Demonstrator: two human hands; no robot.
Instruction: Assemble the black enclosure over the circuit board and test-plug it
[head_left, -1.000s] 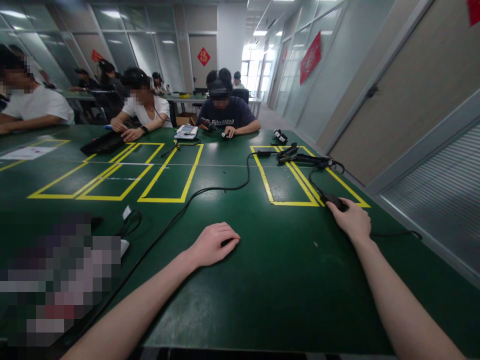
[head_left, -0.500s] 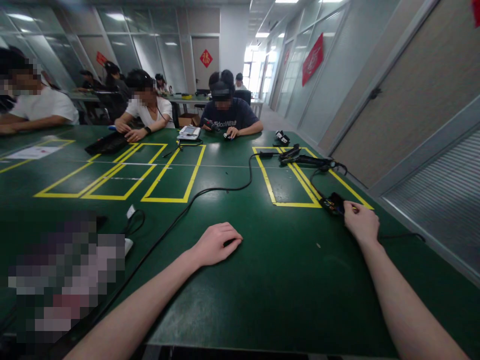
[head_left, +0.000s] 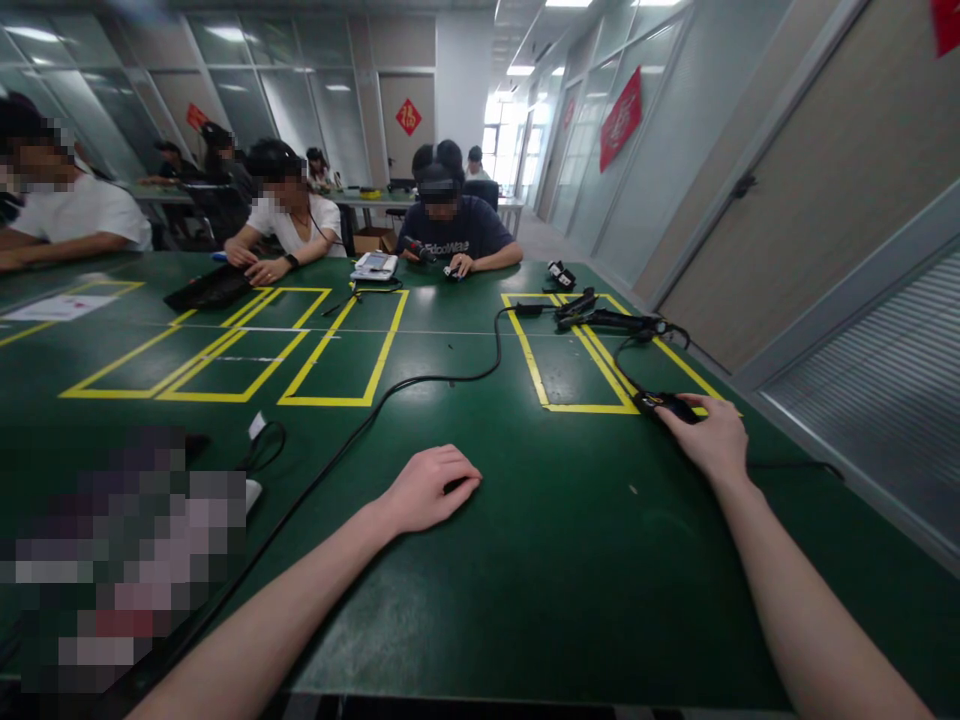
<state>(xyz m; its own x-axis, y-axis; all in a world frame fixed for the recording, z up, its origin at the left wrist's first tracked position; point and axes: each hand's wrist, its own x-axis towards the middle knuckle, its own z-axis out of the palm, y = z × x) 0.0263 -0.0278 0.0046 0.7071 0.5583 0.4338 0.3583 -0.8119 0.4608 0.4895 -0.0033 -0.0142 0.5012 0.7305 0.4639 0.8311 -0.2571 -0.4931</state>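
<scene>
My left hand rests on the green table, fingers together and curled, the thumb tip meeting the forefinger. Nothing shows in it. A black cable runs along the table to its left. On the right, my right hand grips a small black corded device, shaped rather like a computer mouse, low at the table surface. Thumb and fingers are on its near and right sides and hide part of it. Its thin cord leads up toward a black jointed stand or strap-like item beyond.
Yellow tape rectangles mark the table. A pixelated area covers the near left. A white device and a black-and-white item lie at the far side. Across the table sit co-workers, one in a dark shirt.
My right hand has turned and shifted slightly left over the black device, which was tilted up and now lies flatter. My left hand stays where it was.
</scene>
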